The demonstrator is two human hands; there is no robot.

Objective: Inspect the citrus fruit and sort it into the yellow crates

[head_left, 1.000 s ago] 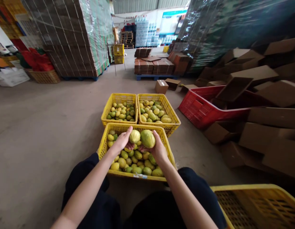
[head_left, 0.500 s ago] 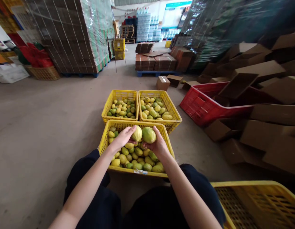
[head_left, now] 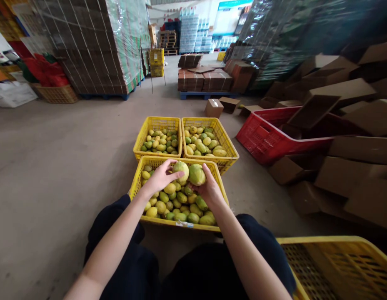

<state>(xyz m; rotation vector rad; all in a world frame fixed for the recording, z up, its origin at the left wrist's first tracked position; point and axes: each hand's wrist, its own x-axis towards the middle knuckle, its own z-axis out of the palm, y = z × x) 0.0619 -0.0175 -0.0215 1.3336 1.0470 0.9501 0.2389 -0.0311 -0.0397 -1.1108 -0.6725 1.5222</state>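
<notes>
My left hand is closed on a pale yellow-green fruit, its thumb lying across the front. Beside it, my right hand grips a greener fruit from the right and below. Both fruits are held side by side above the near yellow crate, which contains several yellow and green fruits. Behind it, two more yellow crates stand next to each other: the left one and the right one, both with similar fruits in them.
A red crate stands at the right among cardboard boxes. Another yellow crate is at the lower right. Farther back are flattened cardboard stacks on a blue pallet and tall wrapped stacks.
My left hand has shifted its grip, with the thumb now across the front of its fruit, which shows a different side. The right hand's fruit has moved slightly up and right.
</notes>
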